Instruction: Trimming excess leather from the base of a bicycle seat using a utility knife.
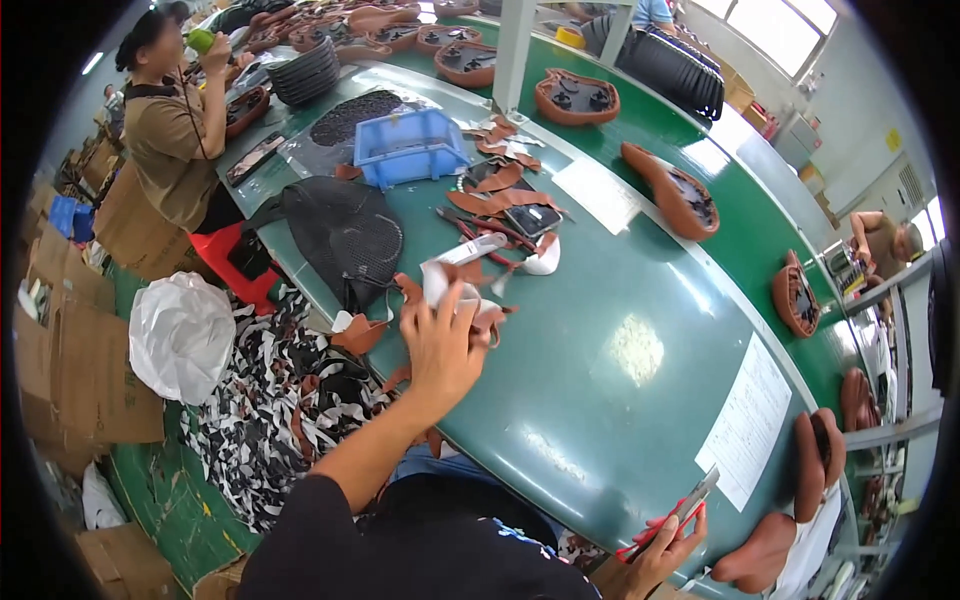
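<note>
My left hand (445, 350) reaches over the table's near left edge, its fingers curled over brown and white trimming scraps (486, 322). Some of these scraps are smeared by motion. In my right hand (662, 556), low at the table's near right edge, is a red and grey utility knife (690, 503), its grey end pointing away from me. Beyond my left hand lie a white-handled tool (474, 247), red-handled pliers (520, 238), a phone (532, 219) and more brown strips (490, 203).
A blue bin (412, 150) and a black mesh bag (345, 235) are on the table. Brown saddle-shaped covers (672, 190) line the green belt (740, 225). Paper sheets (745, 420) lie at the right. Scraps cover the floor (275, 410) at left. A person (175, 120) is at far left.
</note>
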Available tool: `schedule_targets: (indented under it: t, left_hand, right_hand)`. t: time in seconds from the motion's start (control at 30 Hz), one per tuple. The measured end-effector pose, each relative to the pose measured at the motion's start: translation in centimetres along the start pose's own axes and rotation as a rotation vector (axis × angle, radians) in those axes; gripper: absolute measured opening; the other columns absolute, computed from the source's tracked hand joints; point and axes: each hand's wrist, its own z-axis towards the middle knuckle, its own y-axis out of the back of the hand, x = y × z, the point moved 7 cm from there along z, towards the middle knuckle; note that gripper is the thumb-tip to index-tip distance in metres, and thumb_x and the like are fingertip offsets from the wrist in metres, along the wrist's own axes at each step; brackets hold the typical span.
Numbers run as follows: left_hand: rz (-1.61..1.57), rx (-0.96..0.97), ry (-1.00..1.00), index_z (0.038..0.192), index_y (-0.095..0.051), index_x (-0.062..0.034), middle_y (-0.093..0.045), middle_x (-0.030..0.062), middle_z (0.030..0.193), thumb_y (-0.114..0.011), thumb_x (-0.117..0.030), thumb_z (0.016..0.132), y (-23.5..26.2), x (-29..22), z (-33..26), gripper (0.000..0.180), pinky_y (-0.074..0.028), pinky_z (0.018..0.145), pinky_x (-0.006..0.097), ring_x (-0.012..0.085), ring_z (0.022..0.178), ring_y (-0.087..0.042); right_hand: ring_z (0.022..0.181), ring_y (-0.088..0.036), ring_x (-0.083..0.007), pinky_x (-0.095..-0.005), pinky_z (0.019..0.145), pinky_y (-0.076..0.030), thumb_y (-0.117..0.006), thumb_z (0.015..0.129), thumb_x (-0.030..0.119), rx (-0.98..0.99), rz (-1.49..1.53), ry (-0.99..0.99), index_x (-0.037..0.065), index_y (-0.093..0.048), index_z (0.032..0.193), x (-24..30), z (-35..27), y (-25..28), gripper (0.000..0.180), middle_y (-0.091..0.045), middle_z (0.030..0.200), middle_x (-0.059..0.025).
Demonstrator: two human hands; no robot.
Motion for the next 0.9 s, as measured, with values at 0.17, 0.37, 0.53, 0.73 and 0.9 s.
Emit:
schedule_targets:
  t: [0.17, 0.37, 0.53, 0.73, 0.9]
  left_hand:
    - [-0.911, 0.835, -0.355, 0.102, -0.061, -0.0067, -0.059, 0.0073, 0.114, -0.067, -0.024, 0.077, -0.7, -11.3, -9.3, 0.031, -0.043, 0.084, 0.045, 0.0307, 0.098, -0.057]
    - [-1.46, 0.446, 0.268, 0.098, -0.059, -0.0037, -0.065, 0.0105, 0.091, -0.06, -0.037, 0.089, 0.2, -7.8, -4.3, 0.034, -0.051, 0.067, 0.033, 0.0224, 0.076, -0.064]
    - [-1.848, 0.403, 0.944, 0.1, -0.056, -0.0026, -0.06, 0.0115, 0.097, -0.046, -0.04, 0.096, -2.9, 0.8, -4.1, 0.039, -0.053, 0.075, 0.033, 0.0193, 0.095, -0.062]
    - [-1.875, 0.035, 1.062, 0.115, -0.047, 0.0004, -0.057, 0.0079, 0.097, -0.049, -0.039, 0.095, -7.2, 6.9, 0.5, 0.044, -0.053, 0.075, 0.032, 0.0178, 0.09, -0.062]
    - [-1.809, -0.167, 1.08, 0.118, -0.045, -0.0022, -0.051, 0.0104, 0.109, -0.05, -0.037, 0.095, -7.0, 8.8, 1.5, 0.042, -0.051, 0.08, 0.036, 0.0229, 0.1, -0.059]
  right_hand:
    - [0.053, -0.046, -0.0078, -0.0205, 0.049, -0.04, -0.048, 0.095, 0.02, 0.18, 0.086, 0.122, 0.003, -0.036, 0.132, 3.7, 3.6, -6.6, 0.042, -0.058, 0.079, -0.0081]
    - [0.103, -0.058, -0.0241, -0.0341, 0.086, -0.045, -0.05, 0.094, 0.02, 0.852, -0.053, 0.362, 0.003, -0.056, 0.115, 9.4, 0.6, -20.5, 0.029, -0.061, 0.114, -0.0125]
    - [0.103, -0.059, -0.0311, -0.0368, 0.088, -0.046, -0.05, 0.093, 0.013, 0.818, -0.092, 0.866, 0.001, -0.06, 0.107, 13.7, 2.1, -32.4, 0.021, -0.061, 0.112, -0.0158]
    - [0.083, -0.059, -0.0323, -0.0418, 0.073, -0.047, -0.056, 0.08, 0.007, 0.709, -0.425, 1.297, 0.005, -0.056, 0.097, 12.6, 1.5, -41.0, 0.017, -0.06, 0.087, -0.0125]
    - [0.062, -0.057, -0.038, -0.0466, 0.057, -0.047, -0.053, 0.08, 0.009, 0.821, -0.552, 1.098, 0.003, -0.047, 0.095, 12.6, 1.6, -39.8, 0.017, -0.061, 0.072, -0.0167]
